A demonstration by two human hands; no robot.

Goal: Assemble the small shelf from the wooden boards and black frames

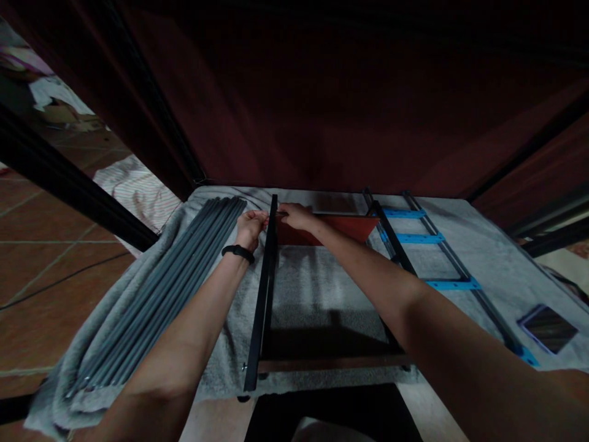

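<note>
Far out at nine o'clock, brown floor tiles. At eight o'clock, on the grey cloth over the worktop, a bundle of grey rods, side by side, pointing toward one o'clock.

Next, close to the middle, the left hand, a black wristband on its wrist. Fingers curled in, closed to a pinch on the far end of a black bar; impossible to tell whether anything small sits between the fingertips. Bar on edge on the cloth, running from six o'clock up toward twelve, just right of the rods.

At three o'clock of the bar's far end and touching it, the right hand, fingers bent and closed over the top corner of a red panel. Panel upright, meeting the bar there, stretching toward three o'clock.

Further right, flat on the cloth, a ladder-like frame with blue rungs, slanting from twelve toward five o'clock. At four o'clock, near the frame's near end, a phone, screen up.
</note>
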